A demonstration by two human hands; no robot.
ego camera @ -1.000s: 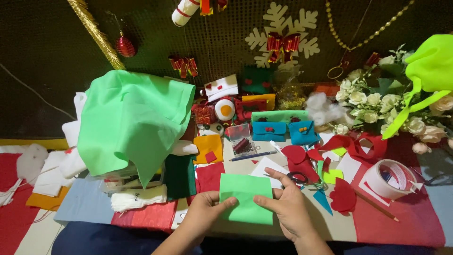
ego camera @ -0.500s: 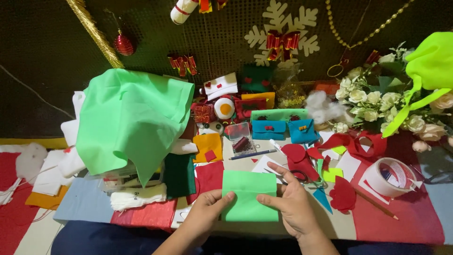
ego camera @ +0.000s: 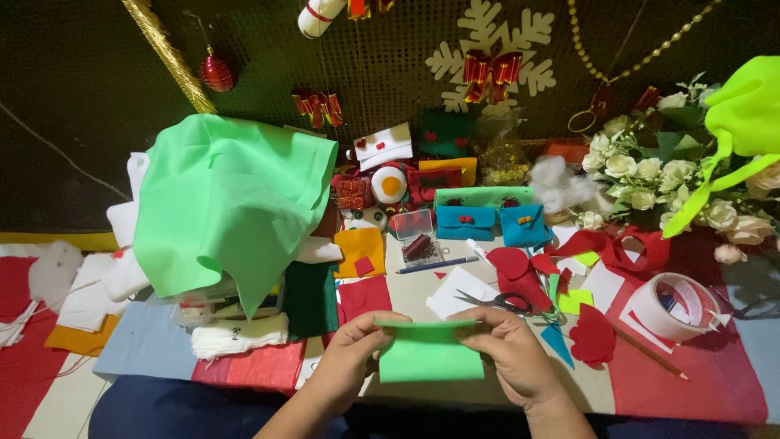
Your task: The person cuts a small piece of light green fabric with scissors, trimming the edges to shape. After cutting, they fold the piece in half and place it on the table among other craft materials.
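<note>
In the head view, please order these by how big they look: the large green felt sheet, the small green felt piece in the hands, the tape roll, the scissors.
1. large green felt sheet
2. small green felt piece
3. tape roll, only slightly smaller
4. scissors, partly hidden

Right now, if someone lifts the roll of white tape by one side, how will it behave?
The roll of white tape probably stays stiff, being a thick ring. It looks hollow, so likely light. It lies flat on the red felt; stood on edge, it might roll.

Two blue felt pouches (ego camera: 465,221) (ego camera: 523,224); one steel pair of scissors (ego camera: 496,302); one white tape roll (ego camera: 673,306); one red bauble (ego camera: 217,71); two hands.
</note>
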